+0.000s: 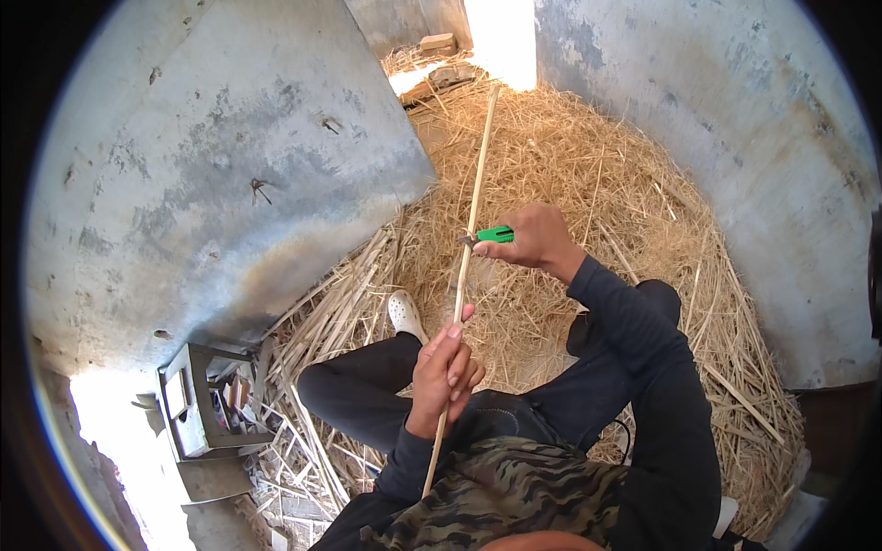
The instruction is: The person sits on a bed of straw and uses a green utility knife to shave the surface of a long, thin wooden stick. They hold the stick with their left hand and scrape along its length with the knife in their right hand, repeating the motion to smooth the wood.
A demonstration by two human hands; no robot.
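Observation:
A long, pale, split wooden or bamboo strip (481, 165) slants up and away from my lap. My left hand (443, 372) is closed around its lower part, with the near end running down past my wrist. Higher up, my right hand (535, 237) grips a green-handled knife (496, 235). Its dark blade lies against the strip, and the thumb is close beside that spot. Whether the blade cuts into the strip or only rests on it, I cannot tell.
Straw-like shavings (551, 156) cover the ground ahead and to the right. Loose strips (317, 294) lie at the left near a wooden box frame (216, 404). Grey walls (220, 156) stand on both sides, with a bright gap (501, 41) between them. A white clog (405, 314) is on my foot.

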